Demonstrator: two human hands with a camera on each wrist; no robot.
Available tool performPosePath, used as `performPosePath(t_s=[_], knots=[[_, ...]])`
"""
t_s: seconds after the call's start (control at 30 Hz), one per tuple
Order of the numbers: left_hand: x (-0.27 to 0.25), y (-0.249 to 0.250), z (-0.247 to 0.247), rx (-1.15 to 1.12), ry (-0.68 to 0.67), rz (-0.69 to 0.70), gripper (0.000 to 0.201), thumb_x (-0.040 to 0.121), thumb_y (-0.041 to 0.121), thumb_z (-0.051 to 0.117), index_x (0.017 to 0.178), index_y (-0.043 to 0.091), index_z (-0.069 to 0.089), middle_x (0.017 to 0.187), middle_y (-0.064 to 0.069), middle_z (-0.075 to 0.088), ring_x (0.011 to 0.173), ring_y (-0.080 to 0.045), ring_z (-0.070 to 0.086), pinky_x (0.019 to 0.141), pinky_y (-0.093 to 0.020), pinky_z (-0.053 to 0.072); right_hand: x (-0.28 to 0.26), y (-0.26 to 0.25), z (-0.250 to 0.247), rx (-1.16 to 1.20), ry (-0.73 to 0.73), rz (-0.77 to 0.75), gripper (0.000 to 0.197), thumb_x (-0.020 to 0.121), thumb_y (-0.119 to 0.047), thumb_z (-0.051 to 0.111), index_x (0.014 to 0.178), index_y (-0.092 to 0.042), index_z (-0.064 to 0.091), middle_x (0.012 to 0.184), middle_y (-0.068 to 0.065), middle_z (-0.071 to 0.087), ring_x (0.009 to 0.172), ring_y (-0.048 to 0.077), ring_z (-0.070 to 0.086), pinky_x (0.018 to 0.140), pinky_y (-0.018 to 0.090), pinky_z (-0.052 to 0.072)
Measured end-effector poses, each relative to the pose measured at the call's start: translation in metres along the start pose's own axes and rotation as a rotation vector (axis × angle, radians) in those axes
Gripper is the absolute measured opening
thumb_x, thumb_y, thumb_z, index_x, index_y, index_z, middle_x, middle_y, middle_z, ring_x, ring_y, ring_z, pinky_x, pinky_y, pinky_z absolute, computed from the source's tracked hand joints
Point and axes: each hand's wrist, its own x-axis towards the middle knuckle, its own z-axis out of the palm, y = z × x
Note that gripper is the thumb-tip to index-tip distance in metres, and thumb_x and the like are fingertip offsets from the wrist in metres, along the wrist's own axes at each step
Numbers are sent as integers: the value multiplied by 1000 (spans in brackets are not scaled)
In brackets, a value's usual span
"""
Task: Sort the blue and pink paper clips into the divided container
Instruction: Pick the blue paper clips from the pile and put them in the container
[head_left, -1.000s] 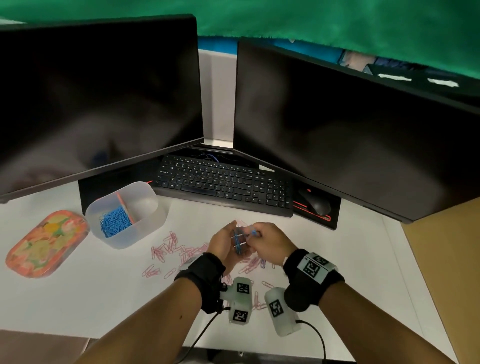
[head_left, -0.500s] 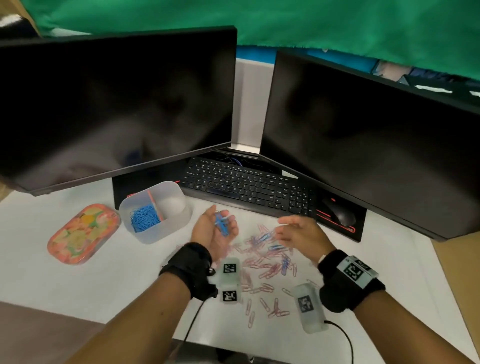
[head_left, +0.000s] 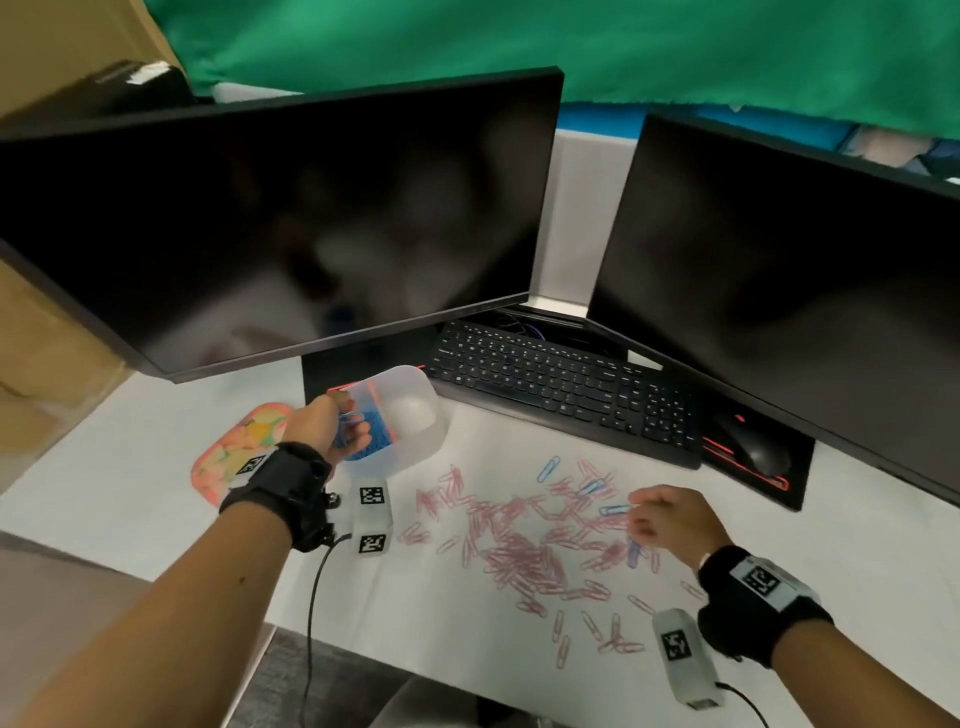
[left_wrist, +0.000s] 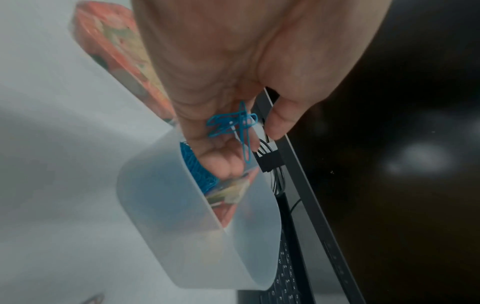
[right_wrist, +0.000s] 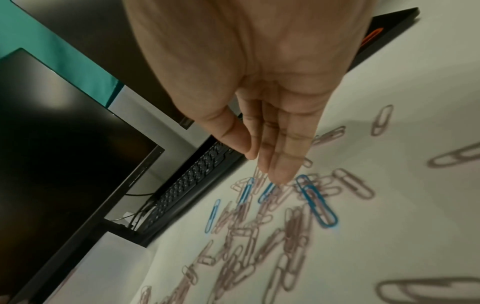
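Observation:
A translucent divided container (head_left: 423, 449) (left_wrist: 161, 205) stands left of the pile, with blue clips (head_left: 376, 415) (left_wrist: 197, 164) heaped in its left compartment; the right one looks empty. My left hand (head_left: 350, 434) (left_wrist: 249, 144) hovers over the blue compartment. Its curled fingers cup a few blue paper clips (left_wrist: 233, 123), and the thumb stands apart. Pink clips (head_left: 524, 551) (right_wrist: 241, 257) lie scattered on the white desk, with a few loose blue clips (head_left: 548, 468) (right_wrist: 317, 201) among them. My right hand (head_left: 641, 519) (right_wrist: 265, 164) reaches into the pile, fingers straight and together, tips beside a blue clip, holding nothing.
Two dark monitors (head_left: 291, 218) (head_left: 779, 286) stand behind, with a black keyboard (head_left: 561, 389) and mouse (head_left: 758, 447) under them. A colourful oval lid (head_left: 234, 452) lies left of the container. The desk's front edge runs close below the pile.
My left hand carried the blue clips from the middle leftward to above the container. My right hand left it and dropped to the pile. The head view swung left.

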Motion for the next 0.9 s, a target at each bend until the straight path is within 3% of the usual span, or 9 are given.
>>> performPosePath(t_s=[0.13,0.2,0.27,0.37,0.47,0.6,0.73,0.8,0.9], knots=[[15,0,2,149,44,6,21,97,23,48,113,10,50,105,-11,56,100,-27,57,93,-41,52,-1,6,-2,-60,28,1,19,87,4,50,91,-2,68,84,21,69,81,37,68,89,48,53],[20,2,7,293,77,42,28,96,24,49,119,9,50,120,-10,53,114,-34,53,95,-41,49,-3,7,-4,-132,32,-14,21,87,-1,52,86,-13,68,85,15,71,83,32,70,89,48,55],[19,1,14,400,123,94,38,93,31,53,123,7,52,119,-12,54,112,-34,53,93,-39,47,-5,9,-9,-211,58,-45,23,85,-4,54,82,-23,67,89,8,71,86,27,69,89,46,55],[2,-1,32,532,182,415,26,88,27,59,111,13,62,111,-8,63,103,-26,57,94,-35,45,-7,6,-13,-312,139,-88,22,85,-7,55,81,-25,66,92,1,69,90,24,66,90,42,54],[-21,-13,63,642,-15,629,9,88,12,59,88,17,66,86,-1,65,80,-17,60,75,-24,47,-9,3,-13,-430,209,-119,22,87,-5,49,90,-17,68,94,0,65,90,20,60,84,29,49],[-32,-45,111,905,-245,595,14,87,12,55,81,19,67,77,4,65,71,-9,60,62,-18,44,-13,7,-9,-577,147,-216,24,87,-3,45,88,-16,66,93,1,65,83,18,61,72,24,49],[-22,-79,149,1145,-336,523,14,83,16,58,71,23,62,86,0,70,85,-21,66,74,-25,53,-21,17,0,-707,70,-188,11,84,-20,59,75,-16,64,79,-2,66,72,16,62,64,27,53],[-19,-90,163,1277,-362,515,7,84,19,60,80,18,66,91,-4,70,88,-24,65,75,-28,54,-20,21,5,-706,121,-146,14,84,-27,63,80,-13,63,80,0,65,72,16,61,61,25,49],[-13,-104,179,1435,-381,528,21,88,25,59,102,11,66,104,-9,68,95,-28,64,82,-36,55,-16,22,11,-664,189,-140,13,86,-19,60,89,-7,65,91,8,67,83,23,63,70,27,51]])
